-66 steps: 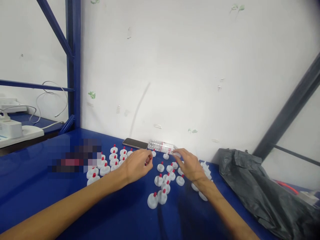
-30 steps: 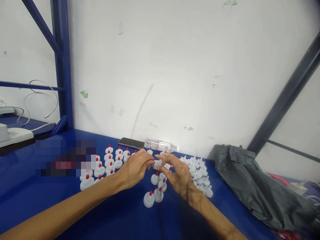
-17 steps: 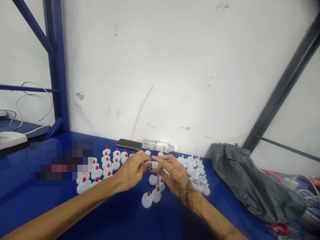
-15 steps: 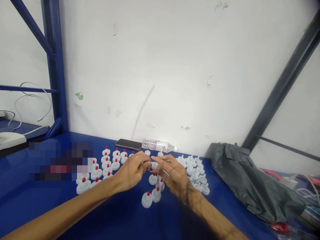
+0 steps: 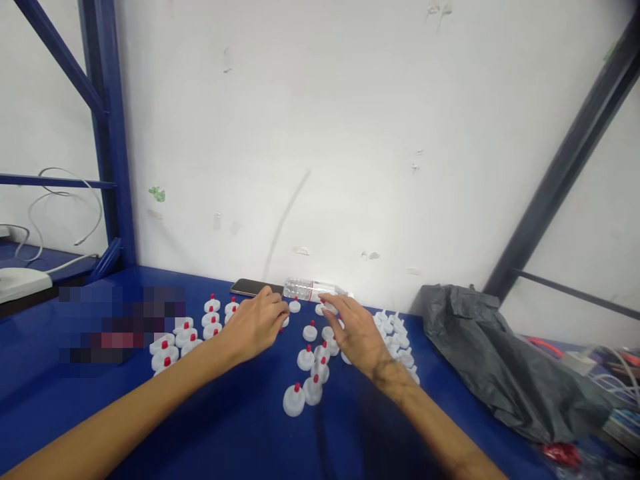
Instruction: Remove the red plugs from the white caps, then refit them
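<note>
White round nozzle caps with red tips stand in groups on the blue table. My left hand is over the group left of the middle, its fingers curled together and pointing down. What they hold, if anything, is hidden; a white cap shows beside the fingertips. To the right, my right hand hovers over the middle group with fingers apart and nothing visible between them. Close to it stand a red-tipped cap and another one. Nearest the front is a red-tipped cap.
White caps without red tips are heaped behind my right hand. A phone and a clear plastic bottle lie along the wall. A dark grey plastic bag covers the right side. A blue metal post rises at the left.
My hands have moved apart from around one cap in the middle; the left went left, the right a little right. That cap now stands uncovered on the table with a red tip.
</note>
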A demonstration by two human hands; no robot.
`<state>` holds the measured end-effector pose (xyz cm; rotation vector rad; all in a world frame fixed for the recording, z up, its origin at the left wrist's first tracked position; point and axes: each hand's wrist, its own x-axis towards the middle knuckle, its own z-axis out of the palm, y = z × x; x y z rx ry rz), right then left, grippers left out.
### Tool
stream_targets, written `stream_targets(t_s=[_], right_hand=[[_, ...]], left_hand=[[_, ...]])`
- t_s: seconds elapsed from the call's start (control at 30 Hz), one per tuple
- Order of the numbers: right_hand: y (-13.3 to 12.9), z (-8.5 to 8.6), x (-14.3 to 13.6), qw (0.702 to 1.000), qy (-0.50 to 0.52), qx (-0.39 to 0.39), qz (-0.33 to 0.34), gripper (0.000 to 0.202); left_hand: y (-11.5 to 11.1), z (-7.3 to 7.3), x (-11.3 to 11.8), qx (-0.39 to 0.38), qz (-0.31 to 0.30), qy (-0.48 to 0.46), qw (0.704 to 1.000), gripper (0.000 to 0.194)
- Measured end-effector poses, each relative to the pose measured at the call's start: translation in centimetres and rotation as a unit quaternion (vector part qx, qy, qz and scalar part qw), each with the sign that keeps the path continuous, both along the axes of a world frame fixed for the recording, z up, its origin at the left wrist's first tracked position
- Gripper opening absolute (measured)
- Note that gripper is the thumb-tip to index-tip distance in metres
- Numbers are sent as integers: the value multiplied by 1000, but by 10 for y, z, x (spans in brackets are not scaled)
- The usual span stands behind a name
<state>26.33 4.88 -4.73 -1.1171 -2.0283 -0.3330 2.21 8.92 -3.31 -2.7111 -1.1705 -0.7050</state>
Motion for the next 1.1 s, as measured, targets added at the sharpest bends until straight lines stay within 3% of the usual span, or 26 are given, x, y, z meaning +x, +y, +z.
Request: stream_targets(t_s=[0.07,0.23,0.4,0.7,0.97,1.1], right_hand=[[8,-4,10,999,21,-28,-24,40],[29,-8,20,994,46,-85,-45,21],[47,-9,18,992,57,-106,-41,10],[59,-3,17,980,144,-132,-25,12],[61,-19,12,975,57,-212,-20,4],[55,-14,14,979,6,-196,-63,23]], left_hand=[[8,-8,-4,8,6,54,998,27],[16,-21,-5,10,5,83,996,18],[14,-24,-4,12,3,122,992,19],[11,-27,-2,13,9,149,989,25],[12,-31,0,17,8,151,988,20],[3,-24,3,4,8,144,989,20]])
